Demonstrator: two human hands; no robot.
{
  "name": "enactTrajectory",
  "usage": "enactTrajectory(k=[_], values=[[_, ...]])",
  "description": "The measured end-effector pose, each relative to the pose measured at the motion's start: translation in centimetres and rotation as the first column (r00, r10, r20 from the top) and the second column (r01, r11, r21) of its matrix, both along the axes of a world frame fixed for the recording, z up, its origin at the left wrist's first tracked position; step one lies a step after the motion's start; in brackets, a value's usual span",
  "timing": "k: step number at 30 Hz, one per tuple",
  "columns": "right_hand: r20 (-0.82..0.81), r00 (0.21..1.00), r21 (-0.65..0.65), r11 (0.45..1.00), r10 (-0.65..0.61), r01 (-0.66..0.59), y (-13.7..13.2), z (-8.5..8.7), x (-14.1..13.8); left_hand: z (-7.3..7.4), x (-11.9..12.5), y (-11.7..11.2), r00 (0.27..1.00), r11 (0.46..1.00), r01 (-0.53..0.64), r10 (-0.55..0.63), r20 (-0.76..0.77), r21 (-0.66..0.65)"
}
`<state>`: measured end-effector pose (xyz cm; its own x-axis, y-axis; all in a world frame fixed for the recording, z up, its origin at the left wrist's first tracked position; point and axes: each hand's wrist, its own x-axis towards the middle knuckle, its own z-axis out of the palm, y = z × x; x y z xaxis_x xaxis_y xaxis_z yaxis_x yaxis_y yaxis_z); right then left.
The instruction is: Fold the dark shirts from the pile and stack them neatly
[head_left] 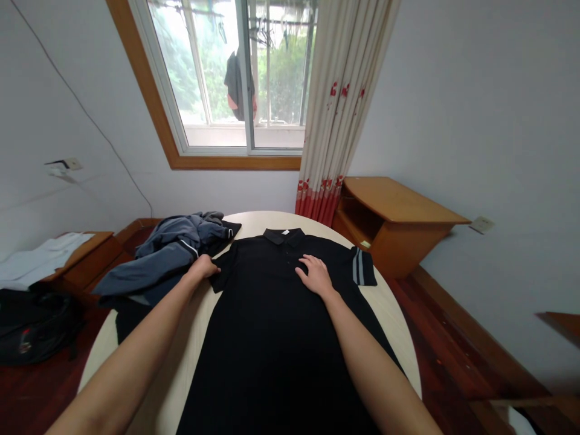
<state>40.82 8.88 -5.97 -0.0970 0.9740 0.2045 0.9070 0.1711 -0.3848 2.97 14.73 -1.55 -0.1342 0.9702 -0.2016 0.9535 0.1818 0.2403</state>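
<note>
A black polo shirt (272, 326) lies spread front side up over the table, its collar at the far end. Grey stripes band the cuff of its right-hand sleeve (364, 267). My left hand (203, 267) is closed on the edge of the other sleeve, with the fingertips partly hidden. On the chest, just right of the button placket, my right hand (316, 275) rests with fingers apart and holds nothing. A pile of grey-blue and black clothes (167, 251) sits on the table's left side, close to my left hand.
The round pale table (403, 329) fills the middle. A wooden cabinet (389, 211) stands at the right behind it, next to a curtain (339, 103) and window. At the left are a wooden stand (90, 260) with papers and a black bag (38, 326).
</note>
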Motion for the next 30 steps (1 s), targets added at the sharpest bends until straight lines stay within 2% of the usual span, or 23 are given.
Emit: enactTrajectory(k=[4,7,10,15,18,20,23,28,30], values=[[0.012,1.000,0.018,1.000,0.001,-0.002,0.2,-0.5,0.1,0.1,0.1,-0.2,0.990,0.997,-0.074,0.074,0.123,-0.008],[0.007,1.000,0.037,0.999,0.001,-0.001,0.4,-0.9,0.2,0.5,0.3,-0.5,0.975,0.992,-0.110,0.095,0.200,0.066],[-0.005,1.000,0.033,0.999,0.009,-0.009,0.4,-1.1,0.3,1.5,0.6,-0.7,0.962,0.979,-0.130,0.086,0.260,0.157],[-0.016,1.000,0.025,1.000,0.013,-0.012,0.4,-1.0,0.4,3.9,2.7,-0.9,0.955,0.926,-0.102,-0.011,0.295,0.364],[-0.022,1.000,0.015,1.000,0.017,-0.017,0.4,-0.9,0.4,4.4,5.1,-1.4,0.947,0.899,-0.024,-0.120,0.298,0.437],[-0.025,1.000,0.013,1.000,0.018,-0.017,0.4,-1.0,0.4,3.8,6.7,-1.9,0.929,0.906,0.061,-0.206,0.309,0.419],[-0.033,0.999,0.017,1.000,0.019,-0.018,0.3,-1.0,0.5,1.9,8.2,-2.5,0.901,0.915,0.179,-0.300,0.313,0.360],[-0.045,0.999,0.013,1.000,0.019,-0.019,0.2,-0.8,0.5,-1.4,8.5,-2.1,0.963,0.899,0.229,-0.265,0.047,0.373],[-0.049,0.999,0.015,1.000,0.019,-0.018,0.2,-0.8,0.5,-2.3,8.6,-1.4,0.967,0.903,0.236,-0.254,0.004,0.360]])
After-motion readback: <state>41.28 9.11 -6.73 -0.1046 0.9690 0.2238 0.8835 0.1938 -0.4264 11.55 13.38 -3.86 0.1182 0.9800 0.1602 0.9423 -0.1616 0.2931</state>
